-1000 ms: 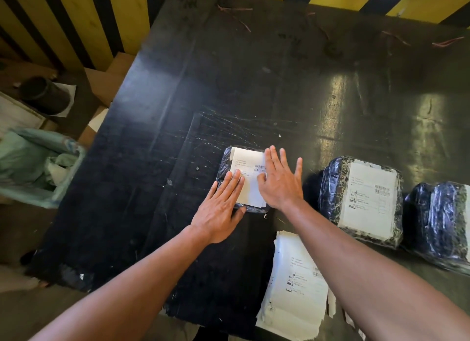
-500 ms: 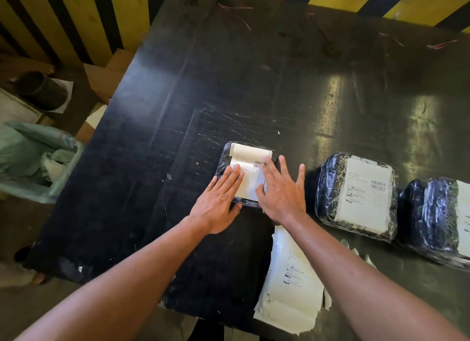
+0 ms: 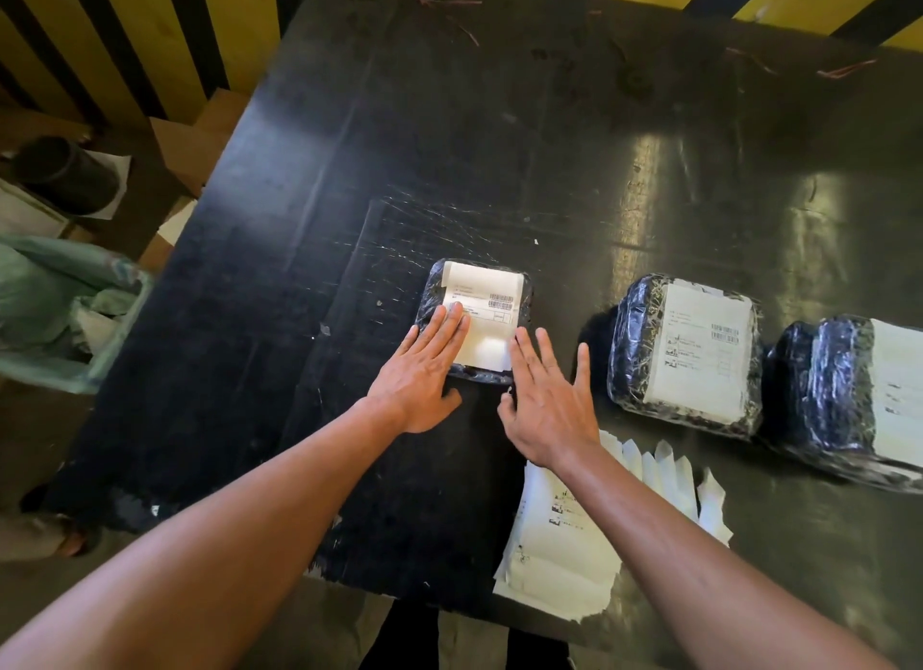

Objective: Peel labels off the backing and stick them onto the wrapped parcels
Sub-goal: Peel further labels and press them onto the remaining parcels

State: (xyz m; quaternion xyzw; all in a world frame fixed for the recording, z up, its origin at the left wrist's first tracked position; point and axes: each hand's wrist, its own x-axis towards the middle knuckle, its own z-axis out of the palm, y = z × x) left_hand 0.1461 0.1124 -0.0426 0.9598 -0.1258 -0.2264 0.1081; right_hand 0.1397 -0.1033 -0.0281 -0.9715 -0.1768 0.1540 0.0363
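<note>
Labels, a loose white stack of sheets [image 3: 564,559], lie at the near edge of the black table [image 3: 499,144], partly under the right forearm. Beyond them both hands are spread flat, gripping nothing. The left hand [image 3: 424,369] rests its fingertips on the left edge of the label [image 3: 487,319] stuck on the small wrapped parcel [image 3: 477,319] at mid-table. The right hand [image 3: 547,399] sits at that parcel's near right corner, fingers splayed; contact cannot be told. To the right lie two more labelled parcels, one [image 3: 684,354] beside the hand, another [image 3: 849,394] at the frame edge.
</note>
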